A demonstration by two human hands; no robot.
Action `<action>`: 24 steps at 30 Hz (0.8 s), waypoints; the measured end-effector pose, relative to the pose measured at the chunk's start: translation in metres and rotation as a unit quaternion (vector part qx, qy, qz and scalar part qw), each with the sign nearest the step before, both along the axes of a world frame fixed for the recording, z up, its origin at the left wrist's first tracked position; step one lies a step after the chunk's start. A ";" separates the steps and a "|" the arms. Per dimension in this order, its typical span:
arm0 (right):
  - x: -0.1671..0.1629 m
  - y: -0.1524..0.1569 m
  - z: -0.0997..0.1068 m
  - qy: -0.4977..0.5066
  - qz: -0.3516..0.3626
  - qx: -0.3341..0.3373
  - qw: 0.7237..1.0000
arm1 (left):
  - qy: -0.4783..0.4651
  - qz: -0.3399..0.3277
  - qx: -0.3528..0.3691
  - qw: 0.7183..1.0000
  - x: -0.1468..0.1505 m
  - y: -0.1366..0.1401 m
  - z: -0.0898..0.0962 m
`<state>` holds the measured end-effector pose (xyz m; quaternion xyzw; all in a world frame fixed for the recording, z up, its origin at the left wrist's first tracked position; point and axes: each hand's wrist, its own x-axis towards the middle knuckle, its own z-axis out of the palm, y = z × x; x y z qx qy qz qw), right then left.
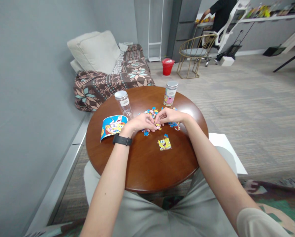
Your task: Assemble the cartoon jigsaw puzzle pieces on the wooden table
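Fingertips of your left hand [144, 121] and right hand [169, 115] come together around a small yellow-and-pink jigsaw piece [158, 125]; whether each grip pinches it, you cannot tell. Flat on the glossy, round, brown wooden surface [147, 164], the joined yellow jigsaw patch [165, 144] lies toward you and slightly right of that piece, apart from both hands, with the left hand's lower fingers reaching a little nearer. It is roughly square, so no long axis stands out; a blue part juts from its far side, and some of a cartoon face shows. Small multicoloured jigsaw pieces [152, 112] lie scattered just beyond your fingers.
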<state>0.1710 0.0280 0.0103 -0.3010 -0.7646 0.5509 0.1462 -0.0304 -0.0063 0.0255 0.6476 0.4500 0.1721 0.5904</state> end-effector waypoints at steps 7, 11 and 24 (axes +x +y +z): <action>0.002 0.001 -0.001 0.006 0.001 0.004 1.000 | -0.012 0.001 0.003 1.000 -0.001 0.001 -0.001; 0.002 0.000 0.001 0.008 0.001 0.001 1.000 | -0.006 -0.001 0.010 1.000 -0.001 0.000 0.001; 0.002 0.001 -0.005 0.028 -0.006 -0.061 0.998 | -0.027 0.092 0.011 0.995 0.005 0.000 0.002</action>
